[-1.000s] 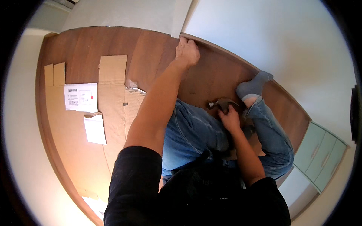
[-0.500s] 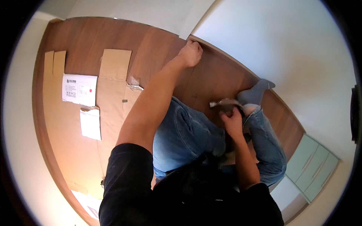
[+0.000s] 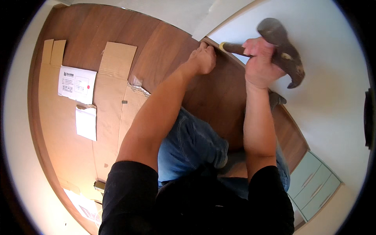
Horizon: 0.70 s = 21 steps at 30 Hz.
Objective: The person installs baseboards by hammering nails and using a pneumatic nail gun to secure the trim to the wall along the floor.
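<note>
A claw hammer (image 3: 294,70) is raised in front of the white wall, its head blurred. My right hand (image 3: 261,60) is closed around its handle, which points left and has a yellow end. My left hand (image 3: 201,60) rests low at the wooden baseboard (image 3: 205,40), near where a pale panel meets the wall; its fingers are curled, and what they hold, if anything, is hidden. My jean-clad legs (image 3: 188,141) are bent on the wood floor (image 3: 203,105), with a grey-socked foot (image 3: 276,100) partly behind my right forearm.
Flattened cardboard (image 3: 109,66) lies along the left, bearing white paper sheets (image 3: 76,84) and small dark items. A pale green three-door cabinet (image 3: 309,180) stands at the lower right. Walls and a pale panel (image 3: 156,8) edge the narrow floor.
My right hand has lifted the hammer up and forward from beside my foot to in front of the wall. My left hand stays at the baseboard. The view has shifted.
</note>
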### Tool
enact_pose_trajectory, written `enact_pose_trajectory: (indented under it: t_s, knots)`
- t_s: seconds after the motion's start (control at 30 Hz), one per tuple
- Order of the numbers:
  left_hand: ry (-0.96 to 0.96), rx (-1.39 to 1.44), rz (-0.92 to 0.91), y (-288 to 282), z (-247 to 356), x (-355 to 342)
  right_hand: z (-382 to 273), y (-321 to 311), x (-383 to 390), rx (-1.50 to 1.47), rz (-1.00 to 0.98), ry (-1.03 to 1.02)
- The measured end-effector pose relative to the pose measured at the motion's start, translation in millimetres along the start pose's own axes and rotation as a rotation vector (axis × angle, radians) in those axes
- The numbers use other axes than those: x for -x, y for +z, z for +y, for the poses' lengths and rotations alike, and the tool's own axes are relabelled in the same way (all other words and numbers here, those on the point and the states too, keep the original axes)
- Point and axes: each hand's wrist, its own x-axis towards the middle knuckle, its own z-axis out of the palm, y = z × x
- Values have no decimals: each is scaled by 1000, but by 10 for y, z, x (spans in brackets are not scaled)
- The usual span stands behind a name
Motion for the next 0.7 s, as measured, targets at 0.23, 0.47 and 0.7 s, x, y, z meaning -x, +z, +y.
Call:
enact_pose_trajectory:
  t_s: [0.23,0.47,0.7]
  knots:
    - [-39,6,-33,-84,95,32,299,-12,168,184,-29,-53]
    - [203,194,-70,-109,-312,-147,196,-92,189,191,-10,166]
    - [-207,683,-195,-500,-204,-93,-772,-602,1104,32,137,884]
